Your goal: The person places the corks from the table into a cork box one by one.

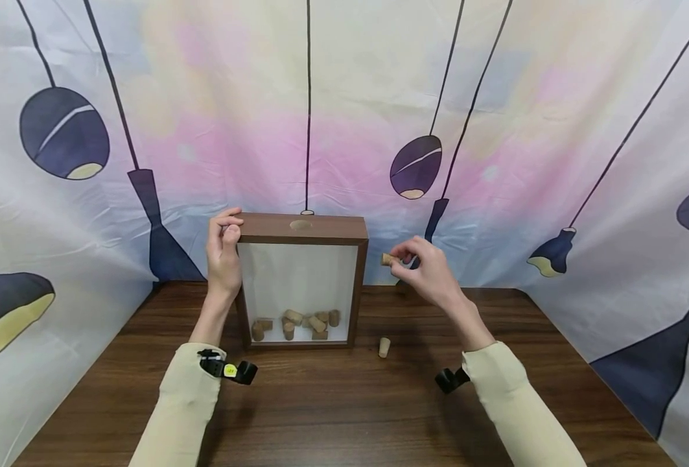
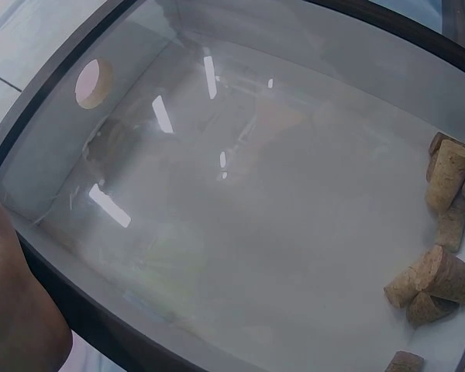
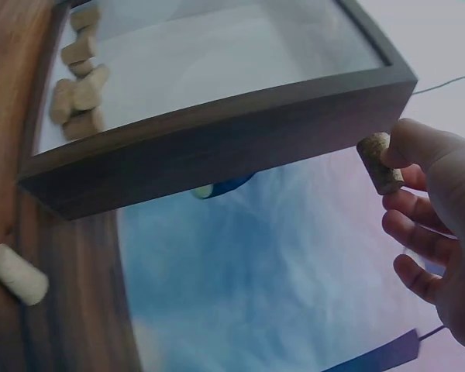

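Note:
A brown wooden shadow box (image 1: 303,228) with a clear front stands upright on the table, a round hole in its top. Several corks (image 1: 293,316) lie inside along its bottom. My left hand (image 1: 224,256) grips the box's upper left corner; in the left wrist view only part of that hand (image 2: 19,302) shows at the edge. To the right of the box, my right hand (image 1: 428,267) pinches a cork (image 3: 378,161) between thumb and fingers, held in the air near the upper right corner and apart from it. Another cork (image 1: 384,347) stands or lies on the table right of the box.
The dark wood-grain table (image 1: 321,408) runs back to a fabric backdrop (image 1: 356,84) printed with hanging lamps, which closes in the back and both sides. A black wrist strap with a camera (image 1: 227,368) sits on the left sleeve, another camera (image 1: 452,381) on the right.

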Motion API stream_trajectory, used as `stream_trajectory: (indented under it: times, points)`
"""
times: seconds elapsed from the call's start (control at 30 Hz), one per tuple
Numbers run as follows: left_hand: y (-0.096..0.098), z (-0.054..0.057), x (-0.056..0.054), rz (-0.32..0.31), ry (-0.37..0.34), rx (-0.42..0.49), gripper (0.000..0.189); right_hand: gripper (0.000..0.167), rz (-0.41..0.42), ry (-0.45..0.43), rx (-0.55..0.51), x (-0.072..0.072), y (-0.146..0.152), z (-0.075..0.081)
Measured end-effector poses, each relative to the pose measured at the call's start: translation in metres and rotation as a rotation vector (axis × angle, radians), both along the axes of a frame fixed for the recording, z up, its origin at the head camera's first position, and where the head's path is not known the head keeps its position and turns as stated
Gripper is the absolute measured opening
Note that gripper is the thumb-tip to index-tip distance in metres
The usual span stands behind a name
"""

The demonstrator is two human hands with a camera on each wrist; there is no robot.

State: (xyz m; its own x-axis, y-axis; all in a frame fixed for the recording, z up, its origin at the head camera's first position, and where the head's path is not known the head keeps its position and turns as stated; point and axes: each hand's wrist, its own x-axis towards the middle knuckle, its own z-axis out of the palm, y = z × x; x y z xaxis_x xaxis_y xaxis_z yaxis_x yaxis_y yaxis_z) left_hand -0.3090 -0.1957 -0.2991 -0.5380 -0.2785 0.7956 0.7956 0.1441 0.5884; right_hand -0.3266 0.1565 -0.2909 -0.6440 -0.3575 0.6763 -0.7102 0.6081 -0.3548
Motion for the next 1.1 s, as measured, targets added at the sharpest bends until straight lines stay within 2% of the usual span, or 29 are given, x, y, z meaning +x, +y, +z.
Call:
stream_trajectory:
  times: [0.43, 0.87, 1.1]
  points:
    - [-0.001, 0.001, 0.001, -0.008, 0.005, 0.000, 0.025, 0.012, 0.022, 0.108, -0.043, 0.010, -0.014, 0.037]
    - [-0.003, -0.001, 0.002, -0.010, -0.031, -0.008, 0.016, 0.011, 0.075, 0.157, -0.020, 0.011, -0.039, 0.058]
    - [-0.002, 0.001, 0.001, -0.008, -0.014, -0.007, 0.026, 0.013, 0.116, 0.168, 0.012, 0.011, -0.057, 0.065]
